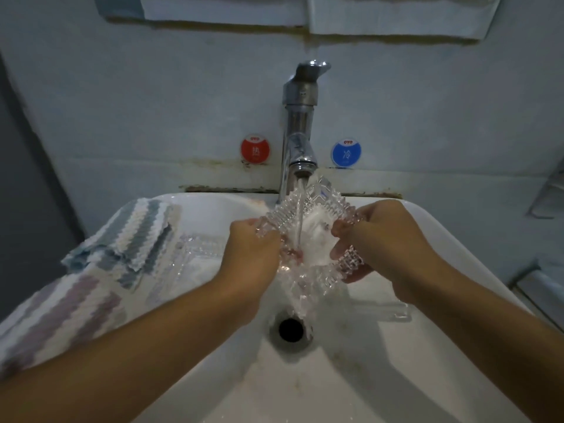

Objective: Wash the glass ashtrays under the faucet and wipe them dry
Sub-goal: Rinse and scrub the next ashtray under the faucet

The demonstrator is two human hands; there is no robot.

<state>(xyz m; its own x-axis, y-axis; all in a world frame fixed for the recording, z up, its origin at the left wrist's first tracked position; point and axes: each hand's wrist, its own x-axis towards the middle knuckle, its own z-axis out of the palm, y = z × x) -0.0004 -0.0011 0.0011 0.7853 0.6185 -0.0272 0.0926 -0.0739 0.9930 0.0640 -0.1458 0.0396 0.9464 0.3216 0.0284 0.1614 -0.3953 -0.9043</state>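
A square cut-glass ashtray (pixel 308 230) is held tilted under the chrome faucet (pixel 300 126), with water streaming into it and down toward the drain (pixel 291 329). My left hand (pixel 253 257) grips its left corner. My right hand (pixel 381 242) grips its right edge, fingers curled round the glass. A second glass ashtray (pixel 189 254) lies on the left side of the white sink (pixel 457 248), next to a striped cloth (pixel 134 236). Another clear glass piece (pixel 393 309) lies in the basin on the right, partly hidden by my right forearm.
A second striped cloth (pixel 67 309) drapes over the sink's left rim. Red (pixel 255 149) and blue (pixel 346 152) round stickers flank the faucet on the wall. A metal rack (pixel 549 190) stands at the right edge.
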